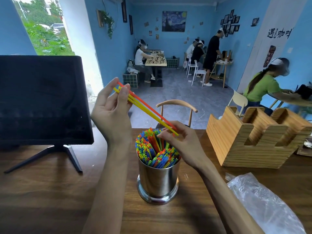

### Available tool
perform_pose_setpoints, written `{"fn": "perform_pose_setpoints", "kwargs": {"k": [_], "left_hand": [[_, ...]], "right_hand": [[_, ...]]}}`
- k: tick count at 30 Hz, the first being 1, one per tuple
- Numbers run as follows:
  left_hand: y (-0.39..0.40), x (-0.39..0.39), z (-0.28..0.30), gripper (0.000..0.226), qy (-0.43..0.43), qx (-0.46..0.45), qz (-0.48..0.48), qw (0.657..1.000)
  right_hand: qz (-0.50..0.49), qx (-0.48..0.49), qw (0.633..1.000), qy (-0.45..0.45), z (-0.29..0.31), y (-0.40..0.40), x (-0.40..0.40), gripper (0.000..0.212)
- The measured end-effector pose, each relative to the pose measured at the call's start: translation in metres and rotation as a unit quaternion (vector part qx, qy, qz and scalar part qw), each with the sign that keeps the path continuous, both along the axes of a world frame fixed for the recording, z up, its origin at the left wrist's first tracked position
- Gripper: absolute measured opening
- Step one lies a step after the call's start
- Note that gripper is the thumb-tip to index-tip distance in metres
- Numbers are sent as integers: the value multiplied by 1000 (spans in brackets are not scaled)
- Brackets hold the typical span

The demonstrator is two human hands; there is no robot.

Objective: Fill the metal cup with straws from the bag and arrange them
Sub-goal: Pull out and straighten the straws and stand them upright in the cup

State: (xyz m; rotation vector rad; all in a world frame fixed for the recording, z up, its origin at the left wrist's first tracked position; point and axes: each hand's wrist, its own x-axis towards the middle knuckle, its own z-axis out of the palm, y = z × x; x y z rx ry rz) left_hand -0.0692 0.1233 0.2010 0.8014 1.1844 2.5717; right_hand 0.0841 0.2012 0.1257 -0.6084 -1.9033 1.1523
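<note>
Blue-walled café room w/ other people at far tables; dark wood desk (50, 191) up front. Metal cup (157, 181) stands mid-desk, packed w/ coloured straws, prob. nearly full. Bag (263, 205) lies slack at right, looks emptied. Few loose straws (145, 108), yellow + orange, held slanted above the cup, likely to even the ends before dropping in. Left hand (111, 114): fingers (122, 95) pinch the upper ends. Right hand (182, 141): fingers pinch the lower ends, just over the cup's straws.

The plastic bag (263, 205) runs off the bottom-right edge; the monitor (42, 98) is cut at the left; the right hand (182, 142) hides the held straws' (145, 107) lower tips.
</note>
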Motion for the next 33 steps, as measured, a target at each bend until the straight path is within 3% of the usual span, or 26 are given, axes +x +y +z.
{"fn": "perform_pose_setpoints", "kwargs": {"k": [4,10,16,19,22,27,30,33], "left_hand": [[1,3,-12,22,-67,-3,-3,998],[-1,0,-22,12,-80,-92,-87,989],[-4,-3,-30,13,-12,-195,-194,961],[-5,-8,-37,13,90,-263,-221,935],[-2,-9,-45,20,219,-323,-139,910],[0,0,-42,34,283,-228,-126,923],[-1,7,-32,41,264,-141,-187,936],[3,11,-32,36,297,-158,-153,929]], "right_hand": [[-20,-59,992,112,8,-1,3,23],[2,-258,915,309,22,5,-1,13],[-23,-242,914,324,29,7,-11,24],[-46,-173,941,287,35,9,-9,18],[-85,-45,972,214,36,8,-8,13],[-64,157,984,-55,17,6,-12,13],[1,149,969,-197,9,6,-12,16],[32,123,965,-228,9,9,-9,18]]}}
